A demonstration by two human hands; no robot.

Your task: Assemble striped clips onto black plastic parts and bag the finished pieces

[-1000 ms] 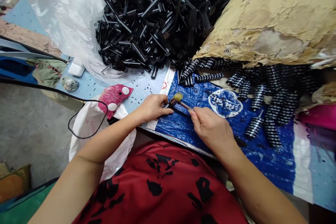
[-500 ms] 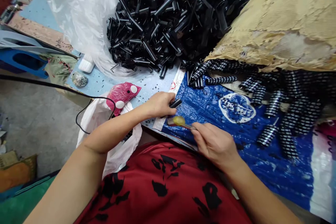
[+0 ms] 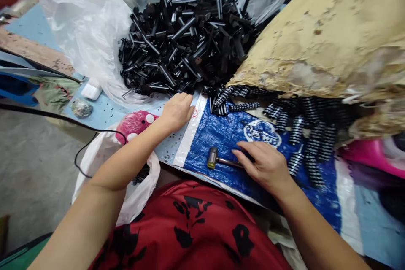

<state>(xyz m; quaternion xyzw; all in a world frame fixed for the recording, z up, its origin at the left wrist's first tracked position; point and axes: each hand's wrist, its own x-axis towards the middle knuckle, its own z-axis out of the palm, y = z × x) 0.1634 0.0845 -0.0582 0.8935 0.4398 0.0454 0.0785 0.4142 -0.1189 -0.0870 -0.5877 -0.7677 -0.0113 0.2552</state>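
1. The pale blue worktop (image 3: pixel 166 152) bears a darker blue sheet (image 3: pixel 202 137) at near right.
2. A pile of black tubes (image 3: pixel 190 46) stands at far middle.
3. Patterned rollers (image 3: pixel 314 139) lie at right.
4. The right hand (image 3: pixel 264 162) has a wide grip, thumb apart from fingers.
5. The left hand (image 3: pixel 177 112) is at the pile's near edge; I cannot tell its grip.
6. The hammer (image 3: pixel 213 158) lies on the sheet, its handle running toward the right hand.

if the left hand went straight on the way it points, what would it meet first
The left hand would likely meet the heap of black tubular parts at its near edge, though depth is unclear.
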